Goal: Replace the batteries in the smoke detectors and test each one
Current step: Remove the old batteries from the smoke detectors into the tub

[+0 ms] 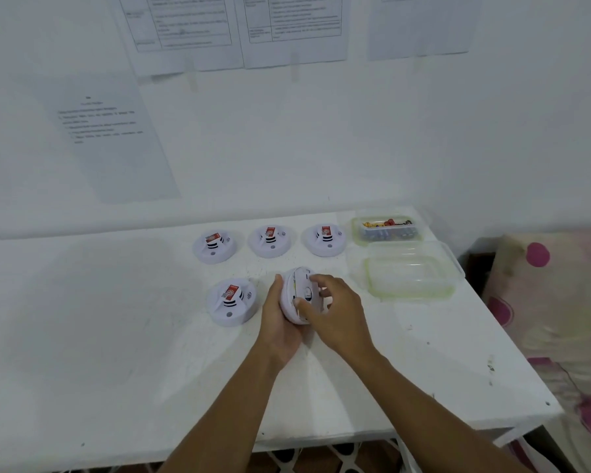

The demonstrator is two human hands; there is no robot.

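White smoke detector (296,285) mid-frame: left hand (280,322) grips it, right hand (338,308) pinches its back. 4 others (232,302) prob. untouched, so early.

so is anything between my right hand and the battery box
Nothing tall. The right hand grips the tilted detector; the open battery box is farther back on the right. Its lid lies flat in front of the box, its left corner close to the line; a hand could likely pass over it.

White wall (321,138) with taped papers (116,138), white table (99,353), floral fabric (560,302)
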